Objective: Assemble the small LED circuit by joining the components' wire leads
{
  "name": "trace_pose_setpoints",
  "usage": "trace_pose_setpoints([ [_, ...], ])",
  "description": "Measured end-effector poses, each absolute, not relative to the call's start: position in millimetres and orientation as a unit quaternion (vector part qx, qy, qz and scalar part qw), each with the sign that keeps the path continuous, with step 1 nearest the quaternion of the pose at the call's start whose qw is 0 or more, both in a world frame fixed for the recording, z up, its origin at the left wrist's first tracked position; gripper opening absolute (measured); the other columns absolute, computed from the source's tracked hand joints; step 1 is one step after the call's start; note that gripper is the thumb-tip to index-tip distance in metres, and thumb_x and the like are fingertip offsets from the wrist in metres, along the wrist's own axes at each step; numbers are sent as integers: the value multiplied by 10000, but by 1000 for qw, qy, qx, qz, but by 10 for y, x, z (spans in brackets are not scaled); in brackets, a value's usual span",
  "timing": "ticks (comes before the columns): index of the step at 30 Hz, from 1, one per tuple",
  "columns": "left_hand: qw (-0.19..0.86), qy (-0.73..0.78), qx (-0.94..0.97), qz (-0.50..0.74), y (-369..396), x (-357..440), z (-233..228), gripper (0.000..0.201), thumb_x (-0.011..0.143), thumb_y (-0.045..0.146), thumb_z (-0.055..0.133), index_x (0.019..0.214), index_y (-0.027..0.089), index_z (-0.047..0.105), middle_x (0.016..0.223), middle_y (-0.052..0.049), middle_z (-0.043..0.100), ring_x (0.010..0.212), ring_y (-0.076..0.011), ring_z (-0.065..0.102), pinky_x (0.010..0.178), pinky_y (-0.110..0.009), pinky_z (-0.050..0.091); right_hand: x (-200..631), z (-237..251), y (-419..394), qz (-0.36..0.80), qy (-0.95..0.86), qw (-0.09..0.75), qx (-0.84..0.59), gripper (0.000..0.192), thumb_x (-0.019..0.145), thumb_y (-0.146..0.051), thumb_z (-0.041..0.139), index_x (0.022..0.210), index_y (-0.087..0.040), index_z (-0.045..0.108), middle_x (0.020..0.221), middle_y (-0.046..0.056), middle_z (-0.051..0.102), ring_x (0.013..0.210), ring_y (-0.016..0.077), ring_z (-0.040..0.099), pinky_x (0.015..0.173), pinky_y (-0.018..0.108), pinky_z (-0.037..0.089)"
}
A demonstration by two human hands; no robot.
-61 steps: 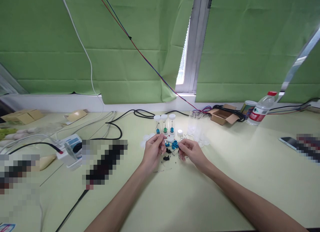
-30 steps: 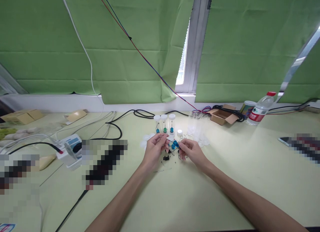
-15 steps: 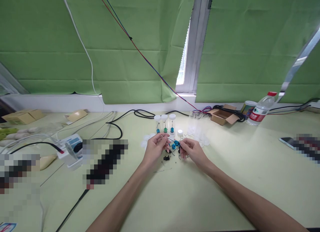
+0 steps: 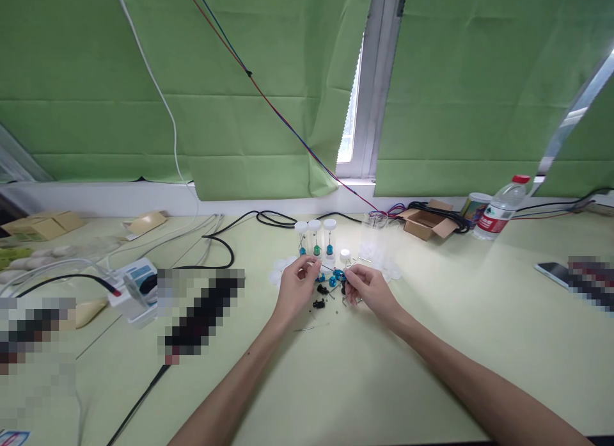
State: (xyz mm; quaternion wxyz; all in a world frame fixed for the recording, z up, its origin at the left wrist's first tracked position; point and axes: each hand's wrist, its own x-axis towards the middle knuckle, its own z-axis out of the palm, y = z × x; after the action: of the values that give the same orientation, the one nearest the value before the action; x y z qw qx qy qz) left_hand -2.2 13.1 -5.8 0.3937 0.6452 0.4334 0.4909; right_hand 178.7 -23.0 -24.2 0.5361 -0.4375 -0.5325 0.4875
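Note:
My left hand (image 4: 298, 283) is closed in a pinch near a thin metal rod (image 4: 328, 267), which runs from its fingertips toward my right hand. My right hand (image 4: 368, 285) is also pinched, at a small blue part (image 4: 340, 274) by its fingertips. Its lower fingers are curled, and what lies inside them is hidden. Between the hands on the table lie another blue piece (image 4: 332, 281) and a small black part (image 4: 323, 290). A second black part (image 4: 319, 303) rests nearer me, beside a loose metal pin (image 4: 304, 329).
Behind the hands stand three clear white-capped vials (image 4: 314, 235) with blue or green parts inside. A white cap (image 4: 345, 254) sits close by. Clear plastic pieces (image 4: 386, 265) lie right. Farther back are an open cardboard box (image 4: 426, 223) and water bottle (image 4: 501, 209); a power strip (image 4: 137, 289) is left.
My left fingers have shifted slightly up and left, uncovering more of the blue and black parts beneath them. My right hand has hardly moved.

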Motion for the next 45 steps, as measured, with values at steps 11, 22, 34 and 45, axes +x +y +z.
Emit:
trace_pose_setpoints([
  [11,454,440,612,475,108,-3,-18,355,807,525,633,924,190,615,530,66,454,360,-89,402,366,-230,366,1792,-245,-218,484,-539,536,-434,382,840,-559,626,791,-180,618,581,-17,583,472,113,557,460,233,443],
  [22,476,413,591,504,99,16,-3,389,805,539,637,873,157,666,777,-50,664,412,-81,494,457,-257,483,1773,-213,-254,490,-542,524,-437,408,821,-592,626,787,-186,615,580,-17,579,476,126,549,472,256,448],
  [34,509,384,575,513,67,47,16,371,798,506,661,945,169,608,901,-95,713,528,-136,626,499,-262,495,1771,-238,-237,490,-547,526,-429,395,834,-571,625,794,-178,616,571,-23,579,458,120,553,462,251,446],
  [45,433,434,608,504,62,36,7,368,758,514,695,854,162,742,483,41,460,403,-79,357,398,-230,286,1772,-218,-254,490,-548,527,-427,410,828,-593,618,787,-185,613,579,-18,578,465,119,548,466,251,445],
])
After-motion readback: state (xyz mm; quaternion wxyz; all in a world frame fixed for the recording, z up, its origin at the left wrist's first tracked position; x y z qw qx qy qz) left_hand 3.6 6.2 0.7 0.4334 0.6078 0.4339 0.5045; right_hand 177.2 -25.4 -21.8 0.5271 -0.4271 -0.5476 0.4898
